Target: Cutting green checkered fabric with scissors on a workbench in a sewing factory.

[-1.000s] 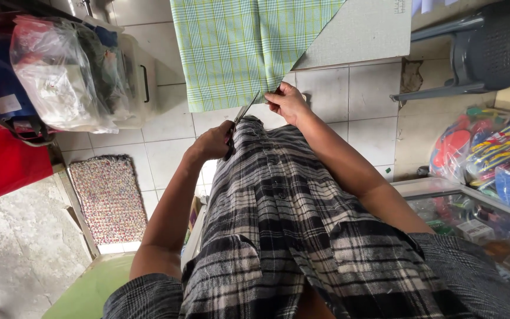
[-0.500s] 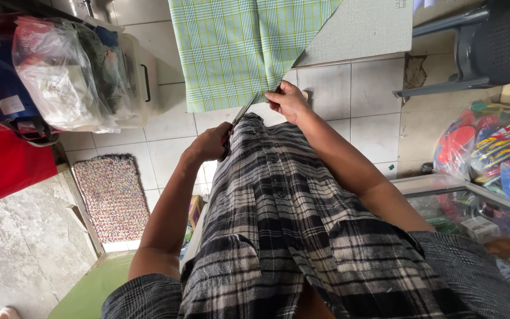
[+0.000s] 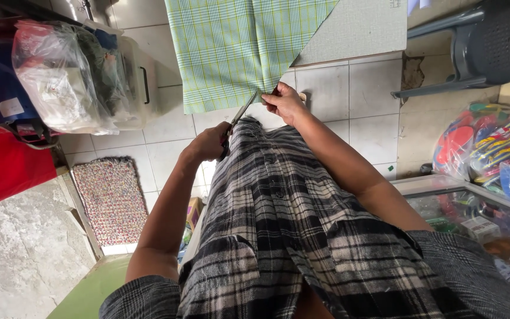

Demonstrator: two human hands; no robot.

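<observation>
A green and yellow checked fabric (image 3: 231, 47) hangs over the edge of a grey table top (image 3: 364, 26) above a tiled floor. My left hand (image 3: 208, 142) grips dark-handled scissors (image 3: 241, 114), whose blades point up into the fabric's lower edge. My right hand (image 3: 284, 101) pinches that lower edge just right of the blades, where a cut runs upward. My black and white plaid shirt (image 3: 290, 212) hangs below both arms.
A clear plastic bag of cloth (image 3: 60, 77) and a white bin (image 3: 140, 82) stand at the left, with a red bag (image 3: 7, 165) below. A speckled mat (image 3: 110, 198) lies on the floor. A dark plastic chair (image 3: 485, 41) and colourful packs (image 3: 491, 145) over a glass case (image 3: 444, 186) sit at the right.
Both hands stay at the fabric's lower edge. The scissors have edged slightly upward into the cloth, and the view has shifted a little.
</observation>
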